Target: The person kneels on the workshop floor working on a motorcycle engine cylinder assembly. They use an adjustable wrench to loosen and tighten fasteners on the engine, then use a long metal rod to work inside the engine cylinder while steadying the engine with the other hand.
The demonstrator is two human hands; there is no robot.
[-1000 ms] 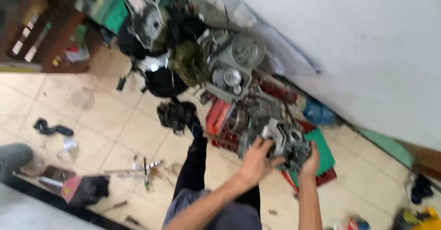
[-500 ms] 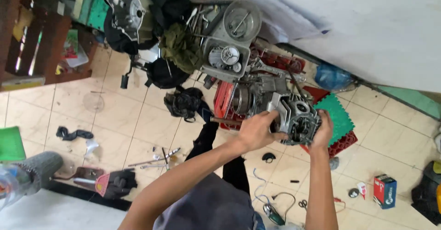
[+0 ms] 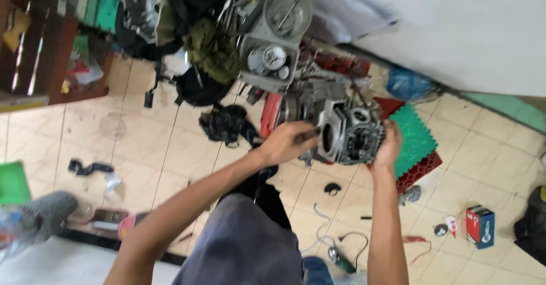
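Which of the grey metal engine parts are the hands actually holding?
The finned engine block at centre, gripped between the left hand and the right hand. The round-covered casing sits farther away, touched by neither hand.

A pale tiled floor (image 3: 153, 148) carries everything. On it to the far side lie a red plastic crate (image 3: 424, 168) topped by a green mat (image 3: 418, 137), a dark rag (image 3: 224, 124) and grey engine covers (image 3: 273, 52). Nearer, on the right, stands a small red-and-blue box (image 3: 479, 226); a black strap (image 3: 88, 167) lies left.
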